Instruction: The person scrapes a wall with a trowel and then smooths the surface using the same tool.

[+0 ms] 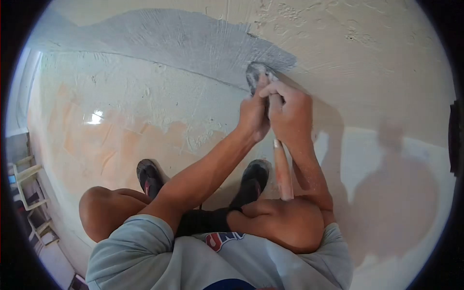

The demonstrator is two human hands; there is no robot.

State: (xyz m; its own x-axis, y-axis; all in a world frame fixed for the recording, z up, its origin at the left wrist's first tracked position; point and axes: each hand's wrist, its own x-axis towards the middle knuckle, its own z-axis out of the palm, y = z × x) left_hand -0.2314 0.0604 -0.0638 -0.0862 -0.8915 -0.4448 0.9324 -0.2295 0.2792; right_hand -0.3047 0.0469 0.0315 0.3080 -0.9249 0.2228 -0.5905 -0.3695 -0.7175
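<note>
My left hand [253,118] is closed, its fingers up against a dark, rounded piece with whitish smears [256,76] at the wall's grey band [193,41]. Right beside it, my right hand [293,113] is closed too, with pale dust on its fingers. What lies between the two hands is partly hidden. A worn wooden handle [283,171] with a pale upper end points down from under my right hand, over my right forearm and knee. The handle's far end is hidden behind the hand.
Rough cream plaster [357,63] surrounds the grey band. Below is a pale floor [121,140] with orange-tan patches. My two dark shoes [149,176] are on it. A pale frame-like structure [29,171] stands at the far left. Shadows fall at the right.
</note>
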